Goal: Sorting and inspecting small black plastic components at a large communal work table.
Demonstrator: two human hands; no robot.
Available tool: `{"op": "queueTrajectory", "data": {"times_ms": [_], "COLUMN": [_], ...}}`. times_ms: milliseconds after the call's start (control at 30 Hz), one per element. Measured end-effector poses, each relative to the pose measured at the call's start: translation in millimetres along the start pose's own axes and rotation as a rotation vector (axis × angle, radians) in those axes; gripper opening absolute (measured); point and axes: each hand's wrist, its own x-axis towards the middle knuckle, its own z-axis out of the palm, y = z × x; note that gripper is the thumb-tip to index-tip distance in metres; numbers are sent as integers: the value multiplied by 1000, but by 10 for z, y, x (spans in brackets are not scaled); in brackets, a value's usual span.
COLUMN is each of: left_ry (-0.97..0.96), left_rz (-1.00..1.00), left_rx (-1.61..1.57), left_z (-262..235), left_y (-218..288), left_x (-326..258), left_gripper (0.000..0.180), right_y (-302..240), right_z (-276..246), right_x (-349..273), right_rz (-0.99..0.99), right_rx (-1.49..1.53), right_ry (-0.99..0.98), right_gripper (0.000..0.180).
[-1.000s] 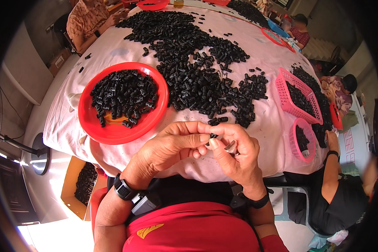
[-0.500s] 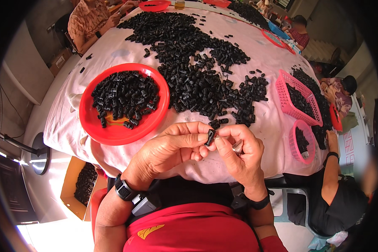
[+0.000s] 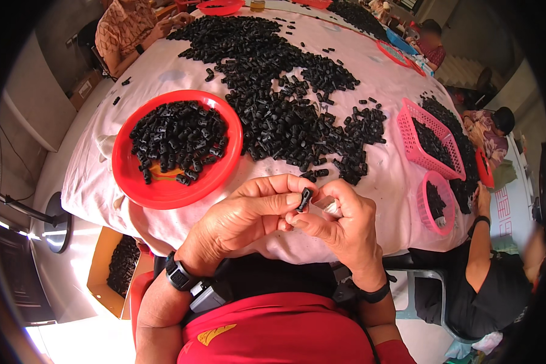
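My left hand (image 3: 252,209) pinches a small black plastic part (image 3: 305,199) between thumb and forefinger, just above the table's near edge. The part is short and roughly cylindrical, with a slot or recess along its side, and it is held tilted. Close beside it is my right hand (image 3: 346,227), its thumb tip under the part's lower end. A small shiny, pale silvery piece (image 3: 332,209) sits in the curl of my right fingers; its exact kind is unclear. Past my hands lies a big heap of similar black parts (image 3: 279,124).
A red round tray (image 3: 182,199) with black parts stands at the left. A pink rectangular basket (image 3: 409,130) and a round pink basket (image 3: 428,212) stand at the right. A cardboard box (image 3: 97,279) is on the floor. Other people sit around the cloth-covered table (image 3: 158,64).
My right thumb has shifted down and left to the part's lower end, and the right fingers have turned, showing more of the silvery piece. The black part stays in my left pinch, slightly turned.
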Motion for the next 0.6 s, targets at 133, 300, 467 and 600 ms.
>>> {"op": "queueTrajectory", "data": {"times_ms": [133, 300, 467, 600], "left_ry": [-21, -2, -3, 2], "left_rz": [4, 9, 13, 3], "left_rx": [9, 19, 31, 30], "left_z": [-6, -5, 1, -2], "left_y": [-26, -30, -34, -31], "left_x": [-1, -3, 0, -4], "left_gripper": [28, 29, 29, 30], "right_y": [70, 62, 57, 50], "right_z": [55, 35, 32, 43], "right_x": [-17, -8, -4, 0], "right_rz": [-66, -85, -90, -107], "right_rx": [-41, -143, -204, -213], "right_ry": [75, 65, 64, 80], "right_gripper": [49, 53, 57, 58]}}
